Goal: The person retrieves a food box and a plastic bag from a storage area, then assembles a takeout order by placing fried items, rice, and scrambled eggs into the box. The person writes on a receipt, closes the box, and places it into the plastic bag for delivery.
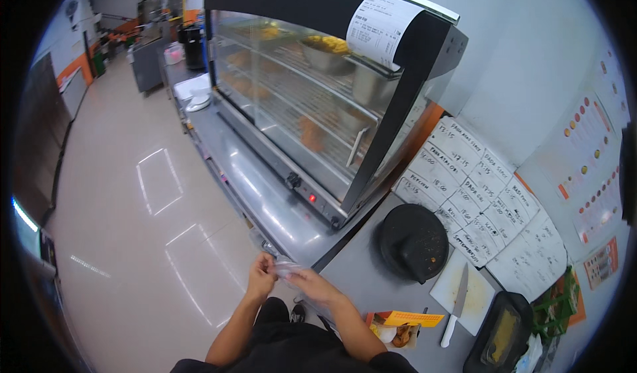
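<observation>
1. Foreground. The left hand (264, 276) is curled, its fingertips pinching a crumpled piece of clear plastic (286, 267); the right hand (309, 285) pinches the other side. The plastic lies between the two hands, in front of the body and short of the counter's edge. Whether it is a bag or a glove cannot be told.

2. State of the work. The plastic is already in both hands and appears to be at an early stage of handling: it is bunched, with nothing discernible inside. Spreading it out, judged from its folds, is not yet done.

3. Right of the hands. An open food box (417, 318) holds a browned piece of food (402, 337); filling seems at least begun, while closing the raised flap is left.

4. Beyond the box. A white-handled knife (459, 300) lies on a stained cutting board (479, 299), beside a black tray (517, 299).

5. Farther along. A round black pan (415, 239) rests near handwritten sheets (466, 181).

6. Background. A lit display cabinet (282, 13) contains trays of food on racks; tiled floor (126, 207) extends at left.
</observation>
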Motion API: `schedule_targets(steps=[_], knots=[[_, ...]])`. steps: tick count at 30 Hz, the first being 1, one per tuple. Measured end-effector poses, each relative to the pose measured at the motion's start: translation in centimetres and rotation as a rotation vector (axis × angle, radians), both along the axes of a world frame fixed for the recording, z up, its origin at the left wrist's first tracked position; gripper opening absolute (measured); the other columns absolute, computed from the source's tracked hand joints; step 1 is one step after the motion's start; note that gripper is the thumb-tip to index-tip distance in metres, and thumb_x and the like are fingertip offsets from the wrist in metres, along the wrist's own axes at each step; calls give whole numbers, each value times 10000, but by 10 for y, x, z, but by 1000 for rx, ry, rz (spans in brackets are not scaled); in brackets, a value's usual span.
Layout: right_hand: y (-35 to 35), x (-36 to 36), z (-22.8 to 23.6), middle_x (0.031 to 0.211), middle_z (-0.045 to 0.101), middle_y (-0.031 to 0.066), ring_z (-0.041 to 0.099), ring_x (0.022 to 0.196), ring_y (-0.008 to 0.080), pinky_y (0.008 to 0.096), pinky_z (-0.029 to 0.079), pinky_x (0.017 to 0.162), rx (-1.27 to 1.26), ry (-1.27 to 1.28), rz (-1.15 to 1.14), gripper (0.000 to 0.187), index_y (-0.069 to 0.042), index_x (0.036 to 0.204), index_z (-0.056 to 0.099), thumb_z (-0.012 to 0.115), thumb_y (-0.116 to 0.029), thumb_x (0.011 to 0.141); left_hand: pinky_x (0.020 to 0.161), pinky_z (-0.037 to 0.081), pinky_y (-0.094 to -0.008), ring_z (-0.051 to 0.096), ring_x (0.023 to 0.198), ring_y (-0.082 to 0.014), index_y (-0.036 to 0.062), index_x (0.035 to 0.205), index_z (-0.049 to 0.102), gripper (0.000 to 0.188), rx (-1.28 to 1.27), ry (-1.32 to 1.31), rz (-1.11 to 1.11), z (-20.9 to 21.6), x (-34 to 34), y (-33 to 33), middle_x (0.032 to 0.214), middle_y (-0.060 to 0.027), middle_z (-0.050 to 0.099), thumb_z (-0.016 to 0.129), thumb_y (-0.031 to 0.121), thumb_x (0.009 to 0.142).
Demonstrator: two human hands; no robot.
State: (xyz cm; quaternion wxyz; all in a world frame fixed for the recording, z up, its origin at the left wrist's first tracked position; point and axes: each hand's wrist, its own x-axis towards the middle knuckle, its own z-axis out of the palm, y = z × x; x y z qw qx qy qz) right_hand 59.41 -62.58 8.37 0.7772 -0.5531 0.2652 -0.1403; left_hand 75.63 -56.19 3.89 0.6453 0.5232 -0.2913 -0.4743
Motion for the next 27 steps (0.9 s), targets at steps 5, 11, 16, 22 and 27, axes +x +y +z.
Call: schedule_targets(steps=[5,11,16,22,27], knots=[[-21,8,97,1336,569,194,557,1224,327,379,419,1044,-994,284,-423,464,5,1320,549,654,-190,912,572,386,-284,502,645,-117,62,833,520,129,-19,-451,259,-53,51,-111,713,3,488,553,-60,807],[-125,55,303,1325,489,236,516,1196,356,383,400,1020,-1708,-295,-1449,650,57,1338,435,747,-98,790,822,407,-457,573,920,-299,36,1081,656,316,-244,-1399,-118,-82,80,-176,1012,-98,605,598,20,770],[-216,128,333,1256,441,316,469,1156,480,513,361,1026,-1699,-259,-1810,582,84,1309,431,630,-3,769,1091,254,-582,367,1351,-364,50,1308,582,531,-309,-1787,-479,-123,71,-233,1397,-189,483,558,364,880],[-50,51,219,1252,502,212,521,1138,373,428,440,959,-1355,-108,-1186,610,45,1327,476,638,21,739,1124,94,-663,152,1469,-390,7,1436,419,722,330,-1891,-677,-94,58,-292,1531,-229,322,305,546,969],[105,-84,112,1428,467,132,487,1254,201,352,447,1016,-952,286,-1613,686,-2,1425,419,655,99,789,1116,95,-683,91,1483,-409,-22,1478,324,766,326,-1778,-312,-104,59,-268,1552,-264,260,223,567,999]])
